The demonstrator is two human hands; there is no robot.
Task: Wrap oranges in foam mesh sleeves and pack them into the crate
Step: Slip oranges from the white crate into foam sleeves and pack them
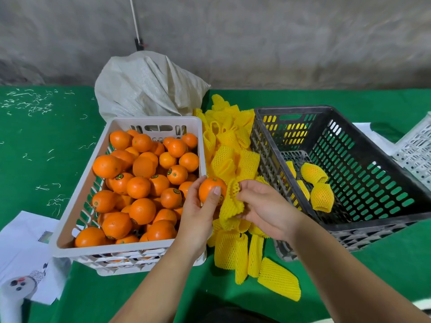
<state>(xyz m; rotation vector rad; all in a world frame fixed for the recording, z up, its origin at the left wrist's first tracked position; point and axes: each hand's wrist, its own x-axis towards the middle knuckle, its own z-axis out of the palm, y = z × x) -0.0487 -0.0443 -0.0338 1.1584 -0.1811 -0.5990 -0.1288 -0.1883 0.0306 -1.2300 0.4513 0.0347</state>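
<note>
Both hands are working over the gap between the two crates. Her or his left hand (200,206) is gripping a bare orange (211,188), thumb curled across its front, just beside the near right corner of the white crate (70,220). At the same time the right hand (263,208) is pinching a yellow foam mesh sleeve (231,206), whose crumpled edge is touching the orange's right side.

Unwrapped oranges (140,183) are filling the white crate on the left, several showing small round stickers. Loose sleeves (231,145) are lying in a heap on the green table cover (46,141) between the crates, running from far to near. Right of the heap, the black crate (349,224) is holding a few wrapped oranges (319,185) near its left wall.

A pale woven sack (147,85) is sitting behind the white crate against the grey wall. White papers (23,248) are lying at the near left, and part of another white crate (417,148) is showing at the far right edge.
</note>
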